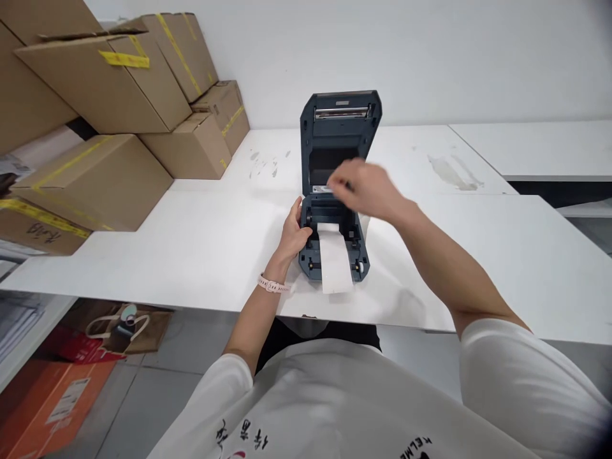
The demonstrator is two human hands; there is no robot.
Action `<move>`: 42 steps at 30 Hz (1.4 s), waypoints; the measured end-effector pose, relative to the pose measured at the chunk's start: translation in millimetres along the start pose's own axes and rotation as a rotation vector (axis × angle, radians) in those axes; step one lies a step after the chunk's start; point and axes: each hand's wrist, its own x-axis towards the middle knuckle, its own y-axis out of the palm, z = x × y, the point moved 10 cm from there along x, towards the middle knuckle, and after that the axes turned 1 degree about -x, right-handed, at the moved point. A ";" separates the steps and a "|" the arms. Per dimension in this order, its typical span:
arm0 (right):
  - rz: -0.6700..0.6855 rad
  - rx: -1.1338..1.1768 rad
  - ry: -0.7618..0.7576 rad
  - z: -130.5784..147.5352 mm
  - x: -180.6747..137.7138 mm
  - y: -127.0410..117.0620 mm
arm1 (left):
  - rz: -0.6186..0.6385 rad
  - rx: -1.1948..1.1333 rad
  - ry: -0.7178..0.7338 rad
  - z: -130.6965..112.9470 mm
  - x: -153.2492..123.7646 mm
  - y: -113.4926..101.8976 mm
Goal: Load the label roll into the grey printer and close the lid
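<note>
A dark grey label printer [356, 255] sits near the front edge of the white table [191, 248] with its lid [340, 131] standing open. A white strip of label paper [333, 261] runs out of its front. My left hand [296, 233] grips the printer's left side wall, fingers curled over the edge. My right hand [366, 188] hovers above the paper bay, blurred by motion, fingers bent downward; I cannot tell whether it holds anything.
Several taped cardboard boxes [109, 115] are stacked at the table's left and back left. A second white table [540, 150] stands at the right. Below the left edge lie a paper bag [124, 328] and an orange box [52, 401] on the floor.
</note>
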 end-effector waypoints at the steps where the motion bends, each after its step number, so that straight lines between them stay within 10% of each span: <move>1: 0.218 -0.048 -0.024 3.5 -5.5 33.2 | -0.004 0.001 -0.005 1.9 1.3 -0.6; 4: 0.627 -0.178 -0.061 5.7 -22.2 103.5 | -0.007 0.020 -0.015 6.4 3.7 -2.2; 7: 0.712 -0.113 -0.091 5.8 -24.9 117.5 | -0.004 0.019 -0.016 7.2 3.6 -2.7; 11: 0.529 0.483 -0.124 -9.6 -42.2 55.4 | -0.013 0.003 -0.035 5.9 -0.2 -2.8; 15: 0.194 0.765 0.148 -92.7 -92.7 3.6 | -0.021 0.014 -0.044 6.4 -3.7 -3.4; 19: -0.037 0.875 0.530 -175.8 -149.9 40.3 | -0.041 0.032 -0.032 11.9 -2.7 -6.4; 23: 0.009 0.872 0.696 -210.0 -178.7 98.9 | -0.061 0.025 -0.027 17.3 -0.4 -9.0; 33: -0.076 0.861 0.701 -259.1 -113.7 85.2 | -0.067 -0.042 -0.032 13.5 -3.8 -7.5; 38: 0.036 0.874 0.711 -240.7 -75.3 114.1 | -0.065 -0.085 -0.053 6.4 -6.3 -3.7; 42: -0.009 0.921 0.514 -206.8 -74.6 84.7 | -0.068 -0.098 -0.051 11.5 -4.5 -4.7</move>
